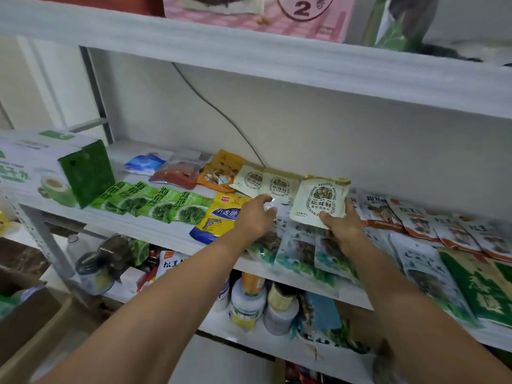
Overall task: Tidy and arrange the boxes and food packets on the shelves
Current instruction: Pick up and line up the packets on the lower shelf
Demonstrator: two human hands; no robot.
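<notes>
risks, left to right. the green seaweed packets [155, 202] lie fanned and overlapping near the front of the shelf [166, 230]. a forearm sweeping across could drag one off. the yellow and blue packet [216, 217] seems to hang over the shelf lip just beside your left wrist, so it's my pick for first to drop onto the jars [249, 300] below.

your left hand [255, 216] is knuckles-up, fingers curled down onto something glossy in front of the two cream packets [266, 184]. can't tell if it pinches anything or only presses.

your right hand [342, 227] holds the cream packet [322, 202] tilted up off the shelf, thumb on its lower front and fingers behind, just right of the two lying flat. the grip is on the bottom edge only, so it may swing or slip as you lay it. setting it down carelessly could shove its neighbours out of line or cover the teal packets [299, 253] under your wrists.

materials:
- box [41, 167], far left: stiff card, green and white, square-edged. should stay put.
- seaweed packets: glossy film, flat, probably slippery on each other.
- yellow and blue one: plump, soft pillow bag.
- cream packets: matte, flat, squarish, round stamp print. the held one's top edge curls a little.
- teal packets and the orange-trimmed packets [415, 217] further right: shiny film, flat, shingled in rows. likely to slide as a set if nudged.
</notes>
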